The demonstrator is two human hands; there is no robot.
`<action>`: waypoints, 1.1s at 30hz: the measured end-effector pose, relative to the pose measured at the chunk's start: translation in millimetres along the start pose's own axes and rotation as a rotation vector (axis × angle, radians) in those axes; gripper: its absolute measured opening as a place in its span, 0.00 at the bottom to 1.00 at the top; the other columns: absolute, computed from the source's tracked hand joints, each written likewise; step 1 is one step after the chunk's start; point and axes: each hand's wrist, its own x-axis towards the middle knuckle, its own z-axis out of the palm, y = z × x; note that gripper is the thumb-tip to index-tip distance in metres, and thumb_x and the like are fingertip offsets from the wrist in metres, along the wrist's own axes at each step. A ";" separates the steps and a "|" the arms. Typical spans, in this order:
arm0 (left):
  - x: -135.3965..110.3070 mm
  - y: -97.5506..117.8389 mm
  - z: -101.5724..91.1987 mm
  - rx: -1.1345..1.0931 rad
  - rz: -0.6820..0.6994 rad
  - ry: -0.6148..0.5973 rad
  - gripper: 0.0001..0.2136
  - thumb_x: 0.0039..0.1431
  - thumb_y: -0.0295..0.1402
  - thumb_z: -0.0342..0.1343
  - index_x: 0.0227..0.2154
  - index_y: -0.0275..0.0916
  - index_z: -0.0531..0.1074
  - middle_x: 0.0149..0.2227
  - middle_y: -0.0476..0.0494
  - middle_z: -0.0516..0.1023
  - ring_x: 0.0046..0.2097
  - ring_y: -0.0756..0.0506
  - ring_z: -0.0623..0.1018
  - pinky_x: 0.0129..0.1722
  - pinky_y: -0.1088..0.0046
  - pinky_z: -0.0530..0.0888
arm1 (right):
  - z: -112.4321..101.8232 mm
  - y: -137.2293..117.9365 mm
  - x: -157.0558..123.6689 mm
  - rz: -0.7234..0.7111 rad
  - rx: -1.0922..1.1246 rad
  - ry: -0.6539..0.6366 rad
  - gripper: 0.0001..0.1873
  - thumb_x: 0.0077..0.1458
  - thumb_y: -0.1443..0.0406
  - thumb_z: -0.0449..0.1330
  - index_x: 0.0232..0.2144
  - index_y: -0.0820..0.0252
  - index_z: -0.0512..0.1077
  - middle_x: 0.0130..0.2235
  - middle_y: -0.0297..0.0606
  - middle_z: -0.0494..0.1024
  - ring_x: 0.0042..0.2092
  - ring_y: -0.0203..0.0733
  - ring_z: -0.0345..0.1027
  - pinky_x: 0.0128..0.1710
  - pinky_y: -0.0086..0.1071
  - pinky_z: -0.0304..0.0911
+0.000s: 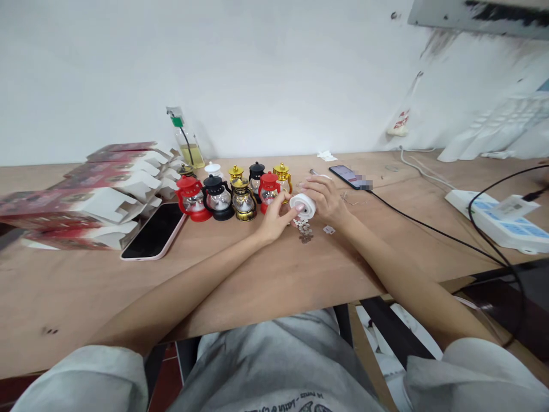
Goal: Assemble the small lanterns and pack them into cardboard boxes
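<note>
A small white lantern (pixel 307 214) lies tipped between my hands, its round base turned towards me. My right hand (pixel 328 200) is wrapped over its body from the right. From the left, my left hand (pixel 274 220) is closed at the base, thumb and finger at its rim; anything small between them is too fine to make out. Just below the base lies a pile of small silvery button cells (pixel 305 232) on the table. Left of my hands, mini lanterns stand upright in a group, among them a red one (pixel 269 191), a black one (pixel 218 200) and a bronze one (pixel 244 201).
Open red-and-white boxes (pixel 81 209) are stacked at the left, beside a pink-edged phone (pixel 155 232). Behind stands a bottle of yellow liquid (pixel 191 153). To the right are another phone (pixel 349 176) with a black cable and a white power strip (pixel 497 220).
</note>
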 end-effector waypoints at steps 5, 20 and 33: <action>0.4 -2.3 -0.7 -0.025 -0.059 -0.032 0.22 0.49 0.52 0.58 0.33 0.41 0.58 0.30 0.50 0.70 0.28 0.49 0.73 0.23 0.74 0.73 | 0.0 0.6 -2.5 0.010 0.039 -0.032 0.14 0.60 0.63 0.54 0.49 0.54 0.64 0.47 0.44 0.74 0.52 0.48 0.65 0.51 0.53 0.63; 1.0 -2.9 3.0 -0.178 -0.193 0.093 0.13 0.42 0.27 0.55 0.31 0.39 0.59 0.30 0.53 0.68 0.31 0.51 0.74 0.31 0.71 0.78 | -2.9 -7.4 1.6 -0.126 -0.131 -0.143 0.12 0.62 0.68 0.51 0.46 0.55 0.68 0.46 0.41 0.77 0.51 0.45 0.66 0.47 0.43 0.61; 1.5 4.4 0.4 -0.462 -0.253 0.064 0.16 0.43 0.36 0.64 0.33 0.36 0.65 0.30 0.47 0.75 0.33 0.48 0.78 0.34 0.70 0.76 | -0.6 -3.8 0.6 0.029 -0.170 -0.053 0.09 0.61 0.66 0.53 0.45 0.58 0.66 0.45 0.44 0.75 0.49 0.45 0.65 0.47 0.41 0.61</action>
